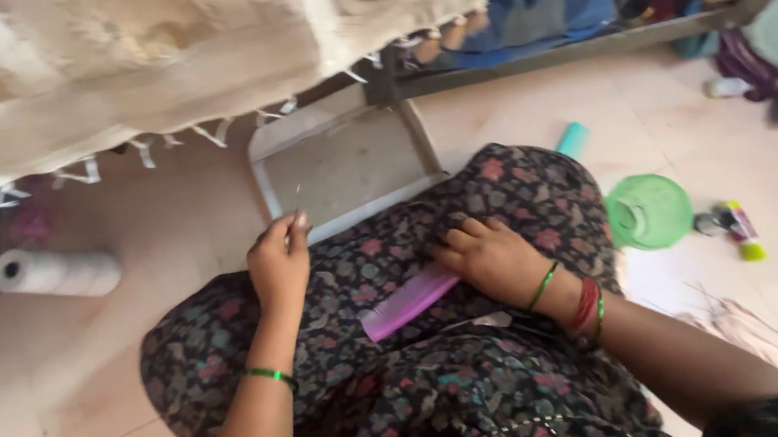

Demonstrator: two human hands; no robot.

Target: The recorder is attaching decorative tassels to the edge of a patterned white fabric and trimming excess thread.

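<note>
- Left hand (pixel 280 263): raised over the left knee, thumb and fingertips pinched tight on a thin needle (pixel 297 201) that points up and slightly far. The pinch keeps so fine a tool upright and under control; whether thread trails from it cannot be told.
- Right hand (pixel 491 257): lies palm down on the lap, fingers loosely curled and pressing the dark floral fabric (pixel 403 397). It touches the far end of a purple comb (pixel 410 301) — it rests on it, no closed grasp shows.
- Comb lies slantwise across the lap between the two hands, near end toward the left; the lap serves as a handy shelf.
- Cream fringed cloth (pixel 137 51) hangs from the far left across the top, tassels dangling just above the needle hand, within easy reach.
- Grey flat tray (pixel 341 160) on the floor just beyond the knees.
- White yarn roll (pixel 56 272) lies on its side at far left, well apart.
- Green round lid (pixel 650 211) on the floor just right of the knee; small tube-like items (pixel 736 228) farther right — blurred.
- Counts: hands 2; needle 1; comb 1; yarn roll 1; tray 1; green lid 1; bangles — one green on the left wrist, several green and red on the right.
</note>
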